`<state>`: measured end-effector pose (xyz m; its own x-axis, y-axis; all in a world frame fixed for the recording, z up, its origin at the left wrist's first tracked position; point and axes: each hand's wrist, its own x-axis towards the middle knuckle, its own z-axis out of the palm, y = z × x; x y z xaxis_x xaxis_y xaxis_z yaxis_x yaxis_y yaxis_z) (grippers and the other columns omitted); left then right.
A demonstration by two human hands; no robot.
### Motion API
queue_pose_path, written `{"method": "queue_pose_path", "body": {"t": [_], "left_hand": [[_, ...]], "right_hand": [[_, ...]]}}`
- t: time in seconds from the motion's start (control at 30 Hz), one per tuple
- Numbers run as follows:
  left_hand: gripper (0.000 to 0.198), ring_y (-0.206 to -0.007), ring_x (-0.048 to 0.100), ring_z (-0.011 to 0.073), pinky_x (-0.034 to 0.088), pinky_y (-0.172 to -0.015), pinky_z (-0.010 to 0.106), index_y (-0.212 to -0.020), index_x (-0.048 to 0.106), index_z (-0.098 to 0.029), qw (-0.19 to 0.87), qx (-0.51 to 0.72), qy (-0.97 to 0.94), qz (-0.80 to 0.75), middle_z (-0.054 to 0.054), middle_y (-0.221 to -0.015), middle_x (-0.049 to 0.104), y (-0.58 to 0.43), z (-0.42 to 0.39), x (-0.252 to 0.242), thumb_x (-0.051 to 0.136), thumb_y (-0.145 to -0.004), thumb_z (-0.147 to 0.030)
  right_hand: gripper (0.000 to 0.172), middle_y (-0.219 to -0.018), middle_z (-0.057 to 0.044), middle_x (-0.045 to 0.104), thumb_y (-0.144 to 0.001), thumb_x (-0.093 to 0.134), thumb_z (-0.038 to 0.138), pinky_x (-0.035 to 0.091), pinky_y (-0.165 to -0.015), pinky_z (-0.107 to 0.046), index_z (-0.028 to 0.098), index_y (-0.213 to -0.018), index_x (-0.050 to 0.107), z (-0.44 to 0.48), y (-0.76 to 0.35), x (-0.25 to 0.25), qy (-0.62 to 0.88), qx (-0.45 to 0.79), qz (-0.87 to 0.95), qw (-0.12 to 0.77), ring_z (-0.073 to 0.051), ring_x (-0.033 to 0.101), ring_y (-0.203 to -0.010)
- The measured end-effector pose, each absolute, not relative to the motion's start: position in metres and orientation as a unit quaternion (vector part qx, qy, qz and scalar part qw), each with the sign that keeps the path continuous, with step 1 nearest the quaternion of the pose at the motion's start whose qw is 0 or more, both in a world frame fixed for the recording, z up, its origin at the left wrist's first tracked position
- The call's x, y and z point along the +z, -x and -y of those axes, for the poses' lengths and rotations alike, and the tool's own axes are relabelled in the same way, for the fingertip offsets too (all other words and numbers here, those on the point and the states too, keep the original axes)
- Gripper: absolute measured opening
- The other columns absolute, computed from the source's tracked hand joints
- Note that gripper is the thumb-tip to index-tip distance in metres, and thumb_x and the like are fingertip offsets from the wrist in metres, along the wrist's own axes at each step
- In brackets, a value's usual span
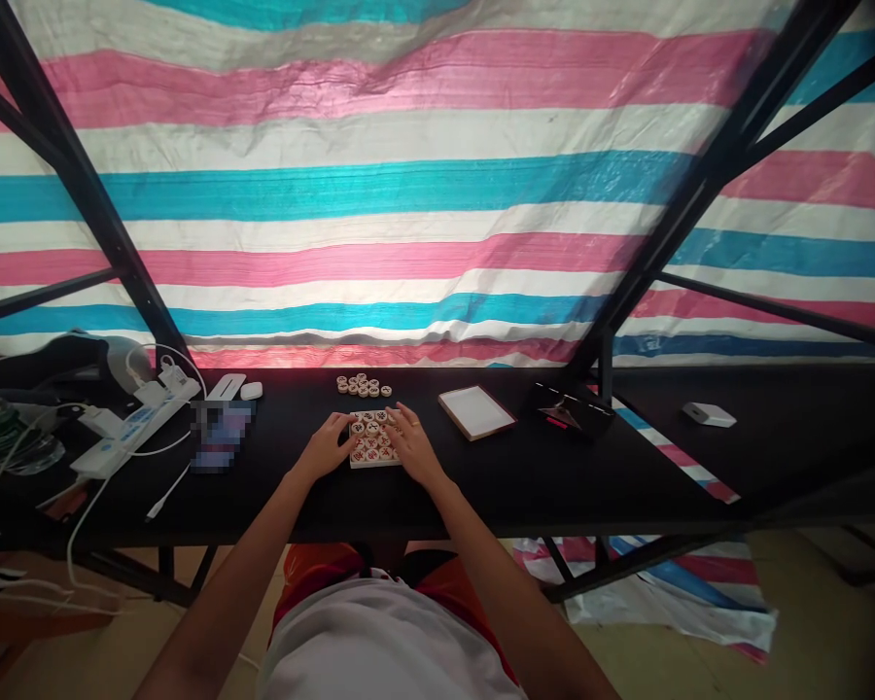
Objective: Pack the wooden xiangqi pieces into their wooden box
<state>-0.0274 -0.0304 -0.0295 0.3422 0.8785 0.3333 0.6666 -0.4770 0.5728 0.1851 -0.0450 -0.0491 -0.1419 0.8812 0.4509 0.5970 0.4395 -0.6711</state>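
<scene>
A small wooden box [373,457] filled with round chess pieces sits on the black table [510,486] in front of me. My left hand [330,444] rests against the box's left side with its fingers curled on the edge. My right hand [410,443] lies on the box's right side, fingers spread over the pieces. Several loose round pieces [364,386] lie in a cluster just behind the box.
The box lid [476,411] lies to the right, then a dark folded stand [570,406] and a small white device [709,415]. At left are a power strip [137,424] with cables, a white mouse [251,391] and a plastic bottle [4,439]. A striped tarp [408,194] hangs behind.
</scene>
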Motion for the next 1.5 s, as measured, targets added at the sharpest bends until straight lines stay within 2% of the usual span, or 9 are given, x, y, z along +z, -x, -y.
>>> {"method": "queue_pose_path", "body": {"t": [0.13, 0.23, 0.4, 0.57, 0.7, 0.83, 0.97, 1.27, 1.5], "left_hand": [[0.028, -0.078, 0.062, 0.0167, 0.05, -0.071, 0.028, -0.102, 0.059, -0.018, 0.273, 0.296, -0.762, -0.507, 0.003, -0.087, 0.065, 0.044, -0.008, -0.024, 0.041, -0.087, -0.033], [0.027, -0.081, 0.061, 0.0181, 0.049, -0.077, 0.03, -0.1, 0.062, -0.017, 0.202, 0.284, -0.769, -0.536, 0.004, -0.087, 0.065, 0.052, -0.042, -0.016, 0.044, -0.084, -0.029], [0.042, -0.095, 0.057, 0.0203, 0.047, -0.085, 0.033, -0.124, 0.054, -0.019, 0.08, 0.221, -0.788, -0.569, 0.01, -0.116, 0.056, 0.039, -0.065, -0.02, 0.046, -0.083, -0.023], [0.036, -0.107, 0.051, 0.0247, 0.047, -0.086, 0.035, -0.119, 0.057, -0.022, -0.003, 0.162, -0.793, -0.587, 0.009, -0.118, 0.055, 0.03, -0.06, -0.026, 0.044, -0.087, -0.028], [0.028, -0.108, 0.052, 0.0237, 0.047, -0.083, 0.033, -0.11, 0.059, -0.022, 0.001, 0.125, -0.788, -0.603, 0.007, -0.117, 0.056, 0.042, -0.056, -0.015, 0.046, -0.087, -0.032], [0.022, -0.101, 0.056, 0.0224, 0.047, -0.078, 0.03, -0.103, 0.058, -0.023, 0.019, 0.062, -0.806, -0.588, 0.005, -0.111, 0.06, 0.048, -0.053, -0.003, 0.046, -0.085, -0.025], [0.019, -0.09, 0.059, 0.0229, 0.046, -0.069, 0.03, -0.099, 0.058, -0.023, 0.011, 0.028, -0.799, -0.6, 0.006, -0.1, 0.06, 0.049, -0.049, 0.002, 0.046, -0.085, -0.028], [0.035, -0.072, 0.058, 0.0141, 0.046, -0.067, 0.025, -0.107, 0.064, -0.021, 0.124, 0.182, -0.867, -0.446, 0.004, -0.091, 0.06, 0.031, -0.02, 0.031, 0.049, -0.085, -0.044], [0.025, -0.087, 0.06, 0.0155, 0.045, -0.078, 0.024, -0.104, 0.067, -0.025, 0.142, 0.107, -0.933, -0.312, 0.001, -0.1, 0.064, -0.006, 0.01, 0.024, 0.053, -0.085, -0.035]], "right_hand": [[0.041, -0.131, -0.011, 0.049, -0.094, 0.036, 0.036, 0.036, -0.103, -0.035, 0.022, -0.13, 0.05, 0.03, -0.207, -0.048, 0.508, 0.23, 0.723, 0.408, -0.02, 0.047, -0.122], [0.037, -0.12, -0.011, 0.058, -0.094, 0.036, 0.028, 0.038, -0.1, -0.035, 0.019, -0.125, 0.055, 0.01, -0.221, -0.043, 0.496, 0.237, 0.757, 0.353, -0.019, 0.053, -0.113], [0.031, -0.101, -0.01, 0.065, -0.093, 0.041, 0.025, 0.042, -0.09, -0.031, 0.016, -0.11, 0.065, -0.026, -0.227, -0.032, 0.464, 0.227, 0.814, 0.267, -0.019, 0.059, -0.097], [0.026, -0.091, -0.006, 0.065, -0.092, 0.045, 0.028, 0.042, -0.083, -0.027, 0.017, -0.094, 0.069, -0.029, -0.228, -0.035, 0.453, 0.207, 0.814, 0.3, -0.016, 0.058, -0.088], [0.026, -0.089, -0.005, 0.065, -0.09, 0.05, 0.035, 0.041, -0.082, -0.028, 0.018, -0.096, 0.069, -0.022, -0.232, -0.035, 0.436, 0.224, 0.814, 0.311, -0.016, 0.057, -0.086], [0.029, -0.097, -0.004, 0.065, -0.093, 0.04, 0.024, 0.041, -0.086, -0.029, 0.018, -0.099, 0.067, -0.024, -0.241, -0.029, 0.419, 0.308, 0.794, 0.315, -0.016, 0.057, -0.092], [0.026, -0.096, -0.003, 0.064, -0.082, 0.053, 0.019, 0.044, -0.079, -0.028, 0.018, -0.105, 0.065, -0.022, -0.247, -0.024, 0.41, 0.329, 0.799, 0.292, -0.014, 0.057, -0.085], [0.02, -0.087, -0.004, 0.063, -0.081, 0.056, 0.019, 0.043, -0.075, -0.028, 0.016, -0.097, 0.068, -0.017, -0.236, -0.027, 0.445, 0.271, 0.801, 0.295, -0.015, 0.056, -0.08], [0.018, -0.088, -0.004, 0.064, -0.084, 0.055, 0.024, 0.043, -0.075, -0.028, 0.017, -0.095, 0.068, -0.019, -0.238, -0.032, 0.452, 0.263, 0.792, 0.315, -0.014, 0.057, -0.08]]}}
